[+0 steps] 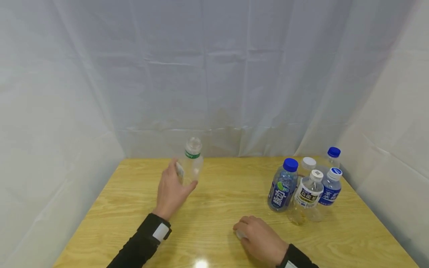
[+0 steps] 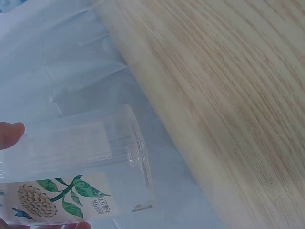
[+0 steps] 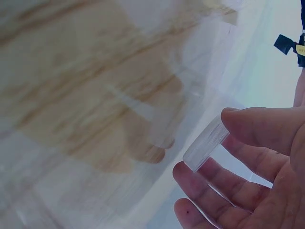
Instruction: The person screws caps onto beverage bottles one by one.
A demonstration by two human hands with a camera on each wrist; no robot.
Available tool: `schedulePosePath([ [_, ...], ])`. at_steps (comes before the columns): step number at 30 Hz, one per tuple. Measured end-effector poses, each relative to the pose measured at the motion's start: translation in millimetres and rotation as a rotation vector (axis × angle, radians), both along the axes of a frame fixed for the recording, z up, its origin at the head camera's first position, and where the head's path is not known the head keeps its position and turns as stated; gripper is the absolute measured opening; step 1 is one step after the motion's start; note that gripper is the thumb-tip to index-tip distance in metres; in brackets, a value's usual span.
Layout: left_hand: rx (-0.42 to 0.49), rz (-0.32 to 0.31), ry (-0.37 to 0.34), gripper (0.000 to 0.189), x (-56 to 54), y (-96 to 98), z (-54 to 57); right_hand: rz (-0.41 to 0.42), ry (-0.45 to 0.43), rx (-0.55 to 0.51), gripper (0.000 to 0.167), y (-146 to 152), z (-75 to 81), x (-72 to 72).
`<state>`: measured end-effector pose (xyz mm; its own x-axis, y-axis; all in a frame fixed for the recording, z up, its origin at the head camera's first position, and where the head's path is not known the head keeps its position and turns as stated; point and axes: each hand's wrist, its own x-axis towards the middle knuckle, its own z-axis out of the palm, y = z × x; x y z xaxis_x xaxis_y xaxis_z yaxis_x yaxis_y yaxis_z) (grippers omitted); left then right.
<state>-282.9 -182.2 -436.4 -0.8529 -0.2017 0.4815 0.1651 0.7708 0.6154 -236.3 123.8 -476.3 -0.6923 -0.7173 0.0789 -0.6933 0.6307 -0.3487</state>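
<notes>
A clear plastic bottle (image 1: 193, 165) with a green band below its neck is gripped in my left hand (image 1: 172, 193), at the left middle of the head view. Its mouth has no cap. The left wrist view shows the bottle's base and a label (image 2: 66, 195) with green leaves, the thumb on one side and fingertips on the other. Near the front of the table, my right hand (image 1: 259, 238) pinches a translucent whitish bottle cap (image 3: 206, 145) between thumb and fingers. That hand is close over the tabletop, apart from the bottle.
Several capped plastic bottles stand in a group on the right of the wooden table (image 1: 228, 186). Among them are a blue-capped bottle (image 1: 283, 186) and a white-capped bottle (image 1: 308, 191) close to my right hand. White sheeting (image 1: 207, 74) hangs behind the table and along both sides.
</notes>
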Motion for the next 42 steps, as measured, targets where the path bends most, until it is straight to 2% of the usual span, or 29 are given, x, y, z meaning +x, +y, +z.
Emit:
schedulePosePath([
  [12,-0.048,-0.057,0.048,0.098,22.2,15.6,3.4,-0.023,0.034,-0.017,0.027,4.4,5.6,1.1],
  [19,-0.109,-0.093,0.069,0.102,37.0,23.4,6.3,-0.029,0.061,-0.036,0.026,6.8,5.5,0.7],
  [29,-0.209,-0.109,0.089,0.098,51.5,32.9,8.7,-0.061,0.043,-0.035,0.028,7.8,12.1,0.7],
  [35,-0.236,-0.121,0.102,0.099,57.8,37.0,7.0,-0.109,0.077,-0.083,0.030,7.7,16.4,-0.7],
  [42,-0.266,-0.144,0.126,0.099,61.6,42.0,5.3,-0.137,0.128,-0.217,0.028,11.1,26.3,0.0],
])
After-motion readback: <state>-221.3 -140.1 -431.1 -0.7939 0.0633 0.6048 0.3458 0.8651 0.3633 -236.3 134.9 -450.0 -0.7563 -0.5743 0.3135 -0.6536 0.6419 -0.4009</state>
